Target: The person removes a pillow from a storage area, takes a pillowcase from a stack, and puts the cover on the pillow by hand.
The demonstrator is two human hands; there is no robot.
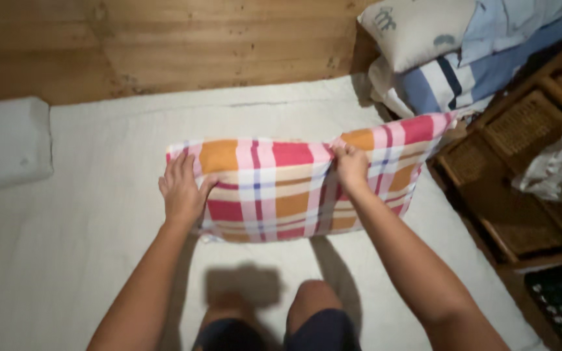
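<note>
We are steadying the plaid pillow (294, 192) on the mattress (86, 247): left hand (182, 192) lying flat and open against it, right hand (351, 168) pinching its top edge; keeping both grips even.

Warm, dim indoor light falls from above and behind the person, casting a soft dark shadow on the white mattress (66, 260) near the knees. The picture is slightly soft overall, the right edge is murky, and nothing glares.

Left of the white mattress (86, 260) lies a grey pillow (4, 143), stacked pillows (437, 52) sit at its far right corner, and a wicker shelf (521, 169) stands to its right.
</note>
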